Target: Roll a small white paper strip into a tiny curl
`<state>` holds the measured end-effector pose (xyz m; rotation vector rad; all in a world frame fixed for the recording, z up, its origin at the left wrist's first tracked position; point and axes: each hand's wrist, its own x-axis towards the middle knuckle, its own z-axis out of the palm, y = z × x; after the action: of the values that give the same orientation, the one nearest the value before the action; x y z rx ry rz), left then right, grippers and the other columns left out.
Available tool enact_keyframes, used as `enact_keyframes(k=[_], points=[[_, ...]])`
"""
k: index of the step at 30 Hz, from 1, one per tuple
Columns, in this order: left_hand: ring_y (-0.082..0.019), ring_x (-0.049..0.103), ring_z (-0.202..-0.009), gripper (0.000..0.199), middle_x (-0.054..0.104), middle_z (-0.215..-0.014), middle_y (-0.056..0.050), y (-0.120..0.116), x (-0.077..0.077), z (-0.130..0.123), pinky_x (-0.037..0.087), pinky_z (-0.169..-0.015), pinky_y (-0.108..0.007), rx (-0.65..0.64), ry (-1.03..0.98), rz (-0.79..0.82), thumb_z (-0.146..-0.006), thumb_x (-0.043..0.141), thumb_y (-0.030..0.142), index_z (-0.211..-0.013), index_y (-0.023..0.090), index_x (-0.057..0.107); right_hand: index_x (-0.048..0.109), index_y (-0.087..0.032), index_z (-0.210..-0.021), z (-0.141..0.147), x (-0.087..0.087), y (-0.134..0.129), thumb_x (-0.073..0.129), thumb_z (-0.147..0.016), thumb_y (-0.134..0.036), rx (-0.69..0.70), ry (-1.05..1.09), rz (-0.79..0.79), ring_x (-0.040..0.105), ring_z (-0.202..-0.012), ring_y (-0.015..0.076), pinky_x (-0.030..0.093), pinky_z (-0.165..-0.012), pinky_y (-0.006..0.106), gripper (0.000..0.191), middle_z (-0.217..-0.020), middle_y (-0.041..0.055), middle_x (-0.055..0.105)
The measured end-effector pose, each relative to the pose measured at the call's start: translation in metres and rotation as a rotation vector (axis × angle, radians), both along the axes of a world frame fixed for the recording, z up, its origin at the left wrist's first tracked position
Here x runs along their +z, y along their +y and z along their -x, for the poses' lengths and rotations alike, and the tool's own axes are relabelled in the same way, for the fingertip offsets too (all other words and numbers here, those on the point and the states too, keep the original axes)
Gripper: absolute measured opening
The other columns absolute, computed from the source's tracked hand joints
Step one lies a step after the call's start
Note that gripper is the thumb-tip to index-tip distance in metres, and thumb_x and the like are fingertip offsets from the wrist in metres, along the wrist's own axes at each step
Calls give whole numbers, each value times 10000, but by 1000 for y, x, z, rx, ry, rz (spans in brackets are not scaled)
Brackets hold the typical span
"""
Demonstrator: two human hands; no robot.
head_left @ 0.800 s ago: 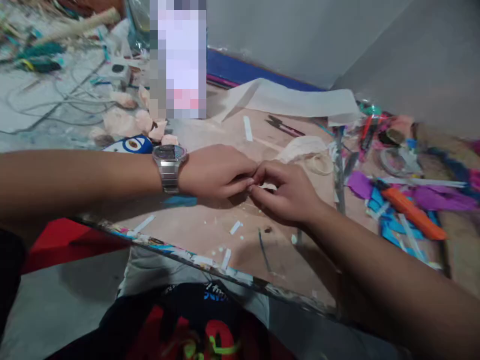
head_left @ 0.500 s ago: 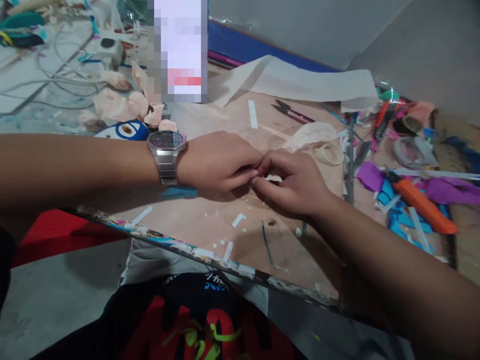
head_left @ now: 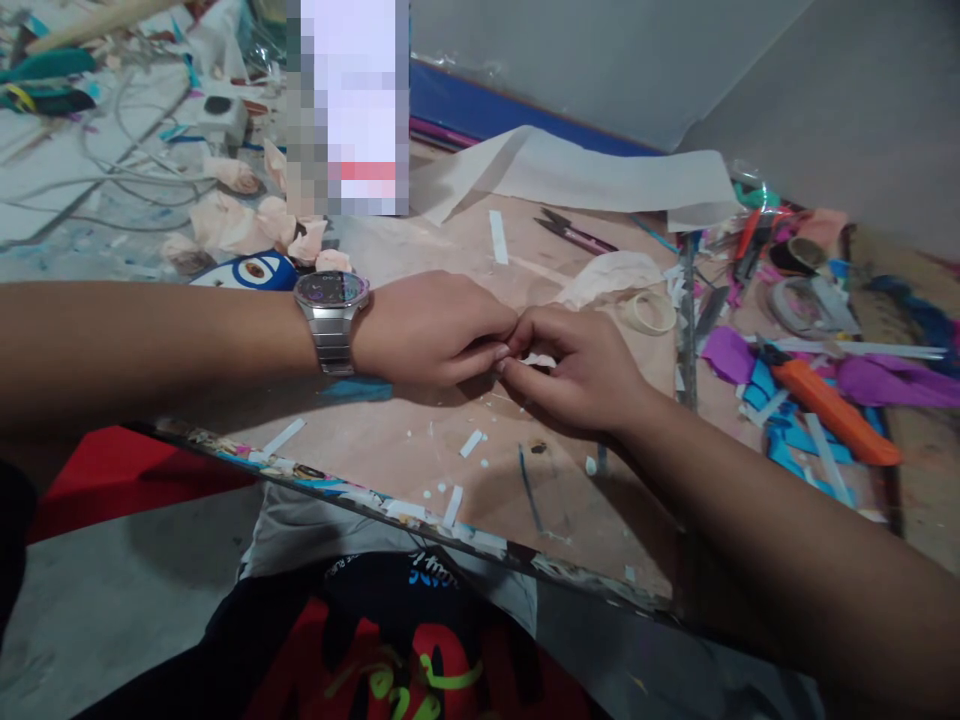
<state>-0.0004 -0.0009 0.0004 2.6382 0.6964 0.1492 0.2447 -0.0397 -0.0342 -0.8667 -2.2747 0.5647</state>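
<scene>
My left hand [head_left: 439,328], with a metal watch [head_left: 332,318] on its wrist, reaches in from the left above the table board [head_left: 420,450]. Its thumb and fingers are pinched together and meet the fingertips of my right hand [head_left: 581,365]. Whatever lies between the fingertips is too small or hidden to make out. A bit of white material [head_left: 540,360] shows within the curl of my right fingers. Small white strips [head_left: 471,443] lie on the board below the hands.
Behind the hands are dark snips [head_left: 577,235], a tape roll [head_left: 651,313] and a long white sheet [head_left: 577,180]. Orange-handled pliers [head_left: 836,410] and purple scraps lie at right. Pale crumpled flowers [head_left: 225,222] and a blurred upright screen [head_left: 364,110] stand at the back left.
The view has shifted slightly, so most things sit a little lower and further left. Both hands keep nearly the same pinched pose, fingertips together.
</scene>
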Motion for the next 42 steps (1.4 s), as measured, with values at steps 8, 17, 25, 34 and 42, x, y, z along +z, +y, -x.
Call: enact_keyframes(k=[8, 17, 25, 34, 42], points=[[-180, 542, -792, 372, 788, -980, -86, -1, 0, -1, 280, -770, -342, 5, 27, -13, -1100, 475, 355, -1128, 188, 806, 741, -127, -894, 1, -1, 1, 757, -987, -219, -1, -9, 22, 599, -706, 25, 434, -658, 187, 132, -842, -21, 749], [-156, 520, -764, 340, 786, -958, -77, 0, -3, 1, 274, -754, -336, -5, -31, -11, -1082, 499, 349, -1055, 174, 788, 731, -132, -900, -1, 0, 0, 752, -1000, -236, -10, -5, 51, 606, -709, 33, 441, -671, 208, 146, -843, -21, 749], [-152, 537, -751, 337, 804, -959, -74, -1, -6, 0, 275, -743, -347, -4, -51, -35, -1081, 510, 344, -1051, 178, 802, 731, -165, -880, 2, 3, 0, 756, -967, -310, -29, -27, 98, 640, -718, 81, 441, -704, 262, 171, -813, -19, 741], [-174, 536, -800, 344, 813, -1020, -96, -3, 1, 1, 264, -785, -379, 23, 27, 0, -1098, 497, 353, -1129, 191, 799, 707, -205, -894, 2, 5, -1, 749, -961, -364, -76, -66, 206, 594, -723, 129, 416, -737, 336, 178, -834, 20, 722], [-195, 590, -843, 322, 843, -1079, -99, -5, 4, -1, 304, -790, -401, 33, 75, -20, -1119, 503, 328, -1123, 201, 799, 708, -198, -893, 1, 4, -1, 744, -960, -368, -82, -66, 210, 600, -740, 120, 432, -755, 332, 186, -847, 15, 727]])
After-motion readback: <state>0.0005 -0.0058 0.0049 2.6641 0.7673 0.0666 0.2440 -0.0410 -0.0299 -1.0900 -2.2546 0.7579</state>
